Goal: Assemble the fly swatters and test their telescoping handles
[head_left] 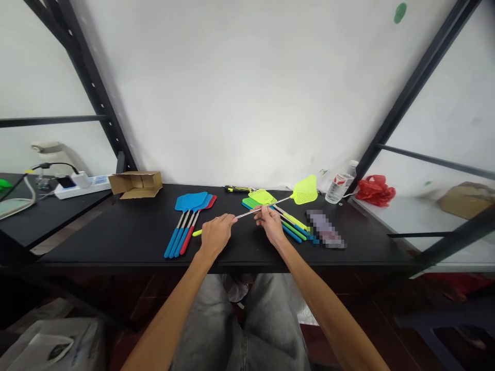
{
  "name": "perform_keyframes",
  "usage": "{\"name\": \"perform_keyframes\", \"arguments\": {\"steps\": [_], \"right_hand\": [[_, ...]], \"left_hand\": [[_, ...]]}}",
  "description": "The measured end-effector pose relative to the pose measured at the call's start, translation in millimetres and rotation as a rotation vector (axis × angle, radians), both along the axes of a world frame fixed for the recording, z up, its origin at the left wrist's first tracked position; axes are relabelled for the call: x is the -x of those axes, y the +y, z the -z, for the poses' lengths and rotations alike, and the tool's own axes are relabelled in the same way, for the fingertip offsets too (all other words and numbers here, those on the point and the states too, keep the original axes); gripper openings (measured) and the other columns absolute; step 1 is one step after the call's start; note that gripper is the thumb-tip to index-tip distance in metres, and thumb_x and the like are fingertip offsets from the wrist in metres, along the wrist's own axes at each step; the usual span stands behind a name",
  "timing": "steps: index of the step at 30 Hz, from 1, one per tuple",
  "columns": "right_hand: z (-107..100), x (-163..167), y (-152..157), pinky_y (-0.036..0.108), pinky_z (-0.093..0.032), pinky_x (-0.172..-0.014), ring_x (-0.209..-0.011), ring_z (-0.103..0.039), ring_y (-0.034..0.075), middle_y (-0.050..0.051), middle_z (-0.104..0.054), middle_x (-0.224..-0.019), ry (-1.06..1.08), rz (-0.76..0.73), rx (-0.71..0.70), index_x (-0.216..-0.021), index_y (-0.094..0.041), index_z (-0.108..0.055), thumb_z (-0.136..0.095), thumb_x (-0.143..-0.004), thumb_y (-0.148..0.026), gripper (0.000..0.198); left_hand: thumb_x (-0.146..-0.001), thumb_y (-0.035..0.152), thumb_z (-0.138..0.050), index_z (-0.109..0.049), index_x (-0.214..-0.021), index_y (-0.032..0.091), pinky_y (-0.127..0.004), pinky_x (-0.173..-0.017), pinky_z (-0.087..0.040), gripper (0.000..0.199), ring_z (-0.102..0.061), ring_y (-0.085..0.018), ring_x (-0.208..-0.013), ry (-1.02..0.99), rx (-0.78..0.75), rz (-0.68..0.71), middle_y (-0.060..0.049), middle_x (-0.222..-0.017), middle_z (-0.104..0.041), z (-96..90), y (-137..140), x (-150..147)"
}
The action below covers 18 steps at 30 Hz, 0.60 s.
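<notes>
A yellow-green fly swatter (304, 189) is held across the black table, its head up to the right. My left hand (218, 232) is wrapped round its handle, whose yellow end pokes out at the left. Along the metal rod, my right hand (268, 220) pinches it with thumb and fingers. Below and beyond the right hand lies a pile of green, yellow and blue fly swatters (294, 229), partly hidden by that hand. To the left, several blue fly swatters (189, 206) lie fanned out, with a red fly swatter (189, 238) at their right side.
An open cardboard box (137, 184) stands at the back left. Along the back edge lies a black-and-yellow tool (237, 189). A water bottle (342, 183) and a blurred flat object (325, 228) are at the right. Black metal posts (410, 98) frame the table (127, 237).
</notes>
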State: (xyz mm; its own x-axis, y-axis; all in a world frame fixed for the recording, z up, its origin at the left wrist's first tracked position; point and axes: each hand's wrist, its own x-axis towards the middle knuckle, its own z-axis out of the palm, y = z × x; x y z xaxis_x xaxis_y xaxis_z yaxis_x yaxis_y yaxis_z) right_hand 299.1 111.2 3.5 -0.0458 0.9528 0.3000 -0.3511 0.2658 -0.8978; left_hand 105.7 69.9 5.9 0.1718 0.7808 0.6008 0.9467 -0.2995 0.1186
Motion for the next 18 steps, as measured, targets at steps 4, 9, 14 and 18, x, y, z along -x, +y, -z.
{"name": "perform_keyframes", "arguments": {"steps": [4,9,14,18], "right_hand": [[0,1,1,0.023,-0.043,-0.051,-0.068,-0.06,0.014,0.008,-0.073,-0.09,-0.013,-0.02,0.053,-0.09,-0.019,-0.074,-0.069,-0.077,-0.058,0.041],[-6,-9,0,0.023,-0.045,-0.054,-0.074,-0.062,0.014,0.008,-0.072,-0.105,0.074,-0.04,0.075,-0.102,-0.022,-0.071,-0.071,-0.078,-0.053,0.039],[-9,-35,5,0.024,-0.047,-0.056,-0.071,-0.063,0.013,0.004,-0.071,-0.11,0.342,0.207,0.085,-0.106,-0.027,-0.066,-0.071,-0.076,-0.056,0.042],[-7,-45,10,0.024,-0.046,-0.054,-0.071,-0.063,0.013,0.004,-0.069,-0.112,0.374,0.267,0.102,-0.1,-0.026,-0.067,-0.073,-0.075,-0.053,0.037]], "left_hand": [[-0.102,0.044,-0.029,-0.066,-0.099,0.025,-0.029,-0.057,-0.025,0.042,-0.062,-0.019,-0.077,-0.012,0.023,0.003,-0.005,-0.092,-0.071,-1.8,3,0],[-0.101,0.043,-0.029,-0.067,-0.099,0.025,-0.029,-0.058,-0.026,0.042,-0.062,-0.019,-0.079,-0.045,0.024,0.012,-0.005,-0.092,-0.071,-4.6,3,5],[-0.101,0.041,-0.031,-0.067,-0.097,0.024,-0.029,-0.058,-0.027,0.039,-0.063,-0.019,-0.079,-0.097,0.006,0.002,-0.004,-0.091,-0.072,-5.7,0,11],[-0.101,0.041,-0.031,-0.067,-0.096,0.025,-0.029,-0.057,-0.026,0.04,-0.063,-0.019,-0.078,-0.062,0.037,0.032,-0.004,-0.091,-0.072,-4.5,-1,11]]}}
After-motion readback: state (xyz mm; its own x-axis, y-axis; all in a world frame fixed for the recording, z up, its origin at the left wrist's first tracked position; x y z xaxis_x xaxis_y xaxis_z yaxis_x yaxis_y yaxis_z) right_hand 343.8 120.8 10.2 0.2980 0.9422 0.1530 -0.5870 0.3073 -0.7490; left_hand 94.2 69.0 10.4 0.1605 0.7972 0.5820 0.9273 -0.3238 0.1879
